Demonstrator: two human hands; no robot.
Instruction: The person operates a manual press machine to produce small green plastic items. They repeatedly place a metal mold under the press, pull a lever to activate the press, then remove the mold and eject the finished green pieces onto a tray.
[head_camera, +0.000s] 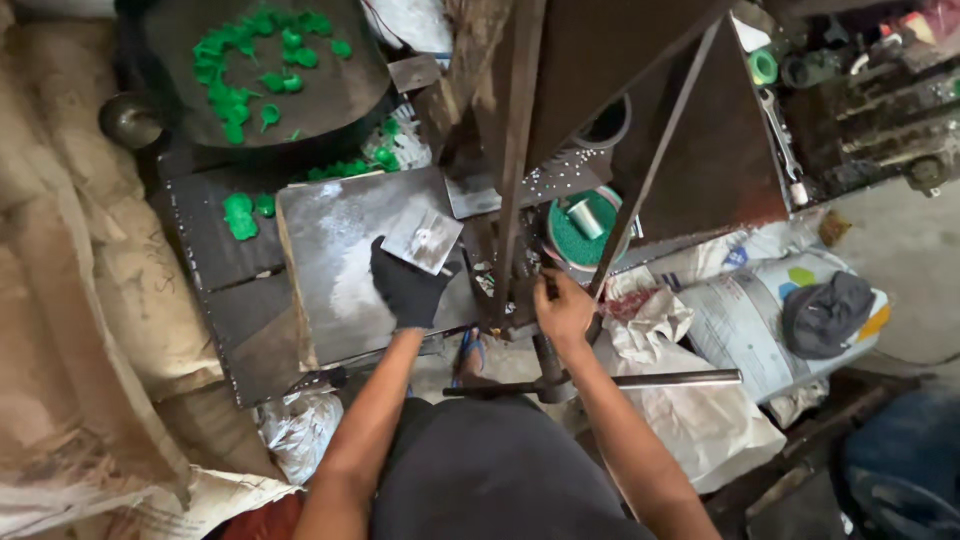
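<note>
My left hand (406, 288) wears a black glove and rests on a dusty grey metal plate (340, 260). Its fingers pinch the edge of a small square metal sheet (424, 238) that lies on the plate. My right hand (563, 308) is bare and closed around a dark upright part of a metal press frame (515, 150), just below a slanted rod (655, 165). Behind the right hand sits a round green tub (568, 240) with a small metal cup (586, 218) in it.
Green plastic pieces (250, 65) lie in a dark round pan (330, 100) at the top left, more (240, 215) on the dark bench. Brown sacks (70, 260) fill the left. White bags (740, 310), a dark cloth (825, 312) and a horizontal bar (660, 380) are at right. A wrench (780, 135) lies on a cluttered shelf.
</note>
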